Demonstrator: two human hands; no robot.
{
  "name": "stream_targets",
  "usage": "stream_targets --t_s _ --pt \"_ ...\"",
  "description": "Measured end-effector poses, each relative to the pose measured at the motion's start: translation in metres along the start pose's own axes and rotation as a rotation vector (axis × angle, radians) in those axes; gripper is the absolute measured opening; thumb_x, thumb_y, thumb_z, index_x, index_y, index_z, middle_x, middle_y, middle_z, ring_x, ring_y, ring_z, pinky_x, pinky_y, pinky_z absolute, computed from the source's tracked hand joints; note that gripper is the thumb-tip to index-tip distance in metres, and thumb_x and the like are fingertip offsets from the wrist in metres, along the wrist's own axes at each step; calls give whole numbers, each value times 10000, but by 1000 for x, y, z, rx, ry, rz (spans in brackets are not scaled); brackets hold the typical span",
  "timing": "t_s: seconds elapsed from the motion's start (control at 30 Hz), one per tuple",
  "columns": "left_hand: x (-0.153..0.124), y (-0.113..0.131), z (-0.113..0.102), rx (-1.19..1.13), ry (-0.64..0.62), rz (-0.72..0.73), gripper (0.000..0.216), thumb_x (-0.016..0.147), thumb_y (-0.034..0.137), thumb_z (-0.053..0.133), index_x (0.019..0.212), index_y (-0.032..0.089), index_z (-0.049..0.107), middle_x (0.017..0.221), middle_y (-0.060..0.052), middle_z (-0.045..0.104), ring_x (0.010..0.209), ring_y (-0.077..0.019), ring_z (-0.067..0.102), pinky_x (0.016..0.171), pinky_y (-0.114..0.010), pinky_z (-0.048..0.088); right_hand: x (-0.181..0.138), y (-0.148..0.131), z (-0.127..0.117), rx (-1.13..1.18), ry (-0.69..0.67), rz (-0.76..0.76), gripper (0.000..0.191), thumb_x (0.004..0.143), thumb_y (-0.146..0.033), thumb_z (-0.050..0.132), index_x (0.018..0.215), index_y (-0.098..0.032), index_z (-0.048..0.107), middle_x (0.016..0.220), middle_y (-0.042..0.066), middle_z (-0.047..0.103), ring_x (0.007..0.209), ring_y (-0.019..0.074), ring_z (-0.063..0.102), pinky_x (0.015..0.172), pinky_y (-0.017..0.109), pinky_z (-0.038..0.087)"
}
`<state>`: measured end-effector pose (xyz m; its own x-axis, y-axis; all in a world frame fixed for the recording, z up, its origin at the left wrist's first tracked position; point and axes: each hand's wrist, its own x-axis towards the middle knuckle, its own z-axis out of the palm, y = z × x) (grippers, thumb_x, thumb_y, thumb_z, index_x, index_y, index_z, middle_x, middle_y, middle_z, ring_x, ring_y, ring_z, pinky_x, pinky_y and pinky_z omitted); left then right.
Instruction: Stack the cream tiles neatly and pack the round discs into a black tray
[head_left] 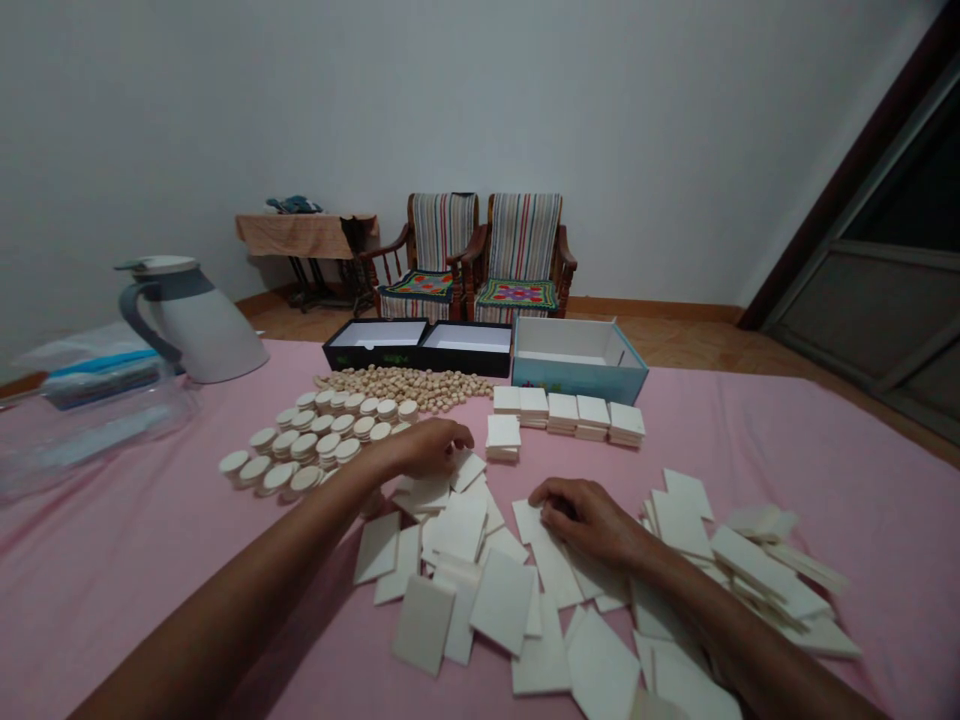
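Loose white square tiles [480, 590] lie scattered over the pink tablecloth [112, 560] in front of me. My left hand [429, 447] rests palm down at the far edge of the scatter, its fingers curled onto a tile. My right hand [589, 520] lies on the tiles in the middle, fingers bent and pressing one. Beyond the hands, neat stacks of white tiles [566, 413] stand in a row. One small stack [503, 437] sits just right of my left hand.
Round white discs [319, 440] stand in rows at the left, small wooden beads [409, 385] behind them. Two black boxes [420, 346] and a blue box [577, 362] sit open at the back. A grey jug [191, 318] and plastic bag [90, 400] are far left.
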<state>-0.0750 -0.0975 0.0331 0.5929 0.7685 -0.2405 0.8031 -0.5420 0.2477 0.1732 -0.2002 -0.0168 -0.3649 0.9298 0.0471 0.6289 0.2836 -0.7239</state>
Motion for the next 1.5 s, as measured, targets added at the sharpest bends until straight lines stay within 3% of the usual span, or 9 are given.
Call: stream_targets --t_s 0.2,0.37,0.6,0.77,0.9,1.1,1.17,1.23,1.5 --pt "-15 2 9 19 -27 76 577 647 210 673 1210 272 562 1170 -63 604 986 -217 577 832 -292 447 0 3 2 3 9 -18 225 775 -150 469 905 -145 653 713 21 626 633 128 519 583 229 359" --pt "-15 11 10 97 -56 30 692 620 152 668 1277 298 508 1108 -81 584 997 -254 554 818 -332 452 0 2 2 -7 10 -10 223 775 -150 463 895 -143 650 688 16 609 622 128 516 578 233 354" --pt "-18 15 6 98 -56 10 583 621 148 656 1179 293 569 1020 -57 566 858 -220 585 705 -285 463 0 6 5 24 5 -9 222 786 -167 455 907 -154 640 652 1 586 599 127 504 557 235 343" --pt "-21 9 9 95 -5 -12 539 599 188 687 1120 237 558 1070 -57 543 871 -205 582 669 -250 461 0 5 4 12 15 -2 219 780 -170 462 902 -161 644 661 -6 578 605 124 493 559 232 339" --pt "-21 7 -5 107 65 -46 538 566 278 751 1065 179 575 1104 -75 540 866 -199 590 677 -241 469 0 6 5 2 6 -7 215 776 -171 468 899 -164 644 644 -11 570 599 123 493 562 233 337" --pt "23 1 -26 174 187 -166 410 625 255 744 984 95 627 1095 -139 576 971 -276 592 785 -301 485 0 7 5 12 1 -6 214 787 -182 463 908 -166 639 643 -11 569 591 125 493 554 233 337" --pt "43 -2 -24 172 161 -184 366 679 265 745 978 85 633 1101 -137 584 988 -280 587 820 -337 491 0 6 5 8 9 -13 210 790 -181 462 902 -165 640 647 -9 569 598 126 496 560 233 340" --pt "59 -5 -20 154 120 -189 307 864 315 588 1112 134 574 1141 -90 579 985 -225 587 825 -399 505 0 4 4 4 13 -12 211 792 -179 461 901 -165 640 656 -5 575 603 127 499 566 234 344" --pt "79 -14 -5 49 115 -149 325 892 312 552 1175 153 538 1169 -88 566 994 -218 588 821 -411 513 -1 4 5 -5 17 11 209 792 -182 462 897 -168 642 660 -6 578 609 128 501 565 233 342"
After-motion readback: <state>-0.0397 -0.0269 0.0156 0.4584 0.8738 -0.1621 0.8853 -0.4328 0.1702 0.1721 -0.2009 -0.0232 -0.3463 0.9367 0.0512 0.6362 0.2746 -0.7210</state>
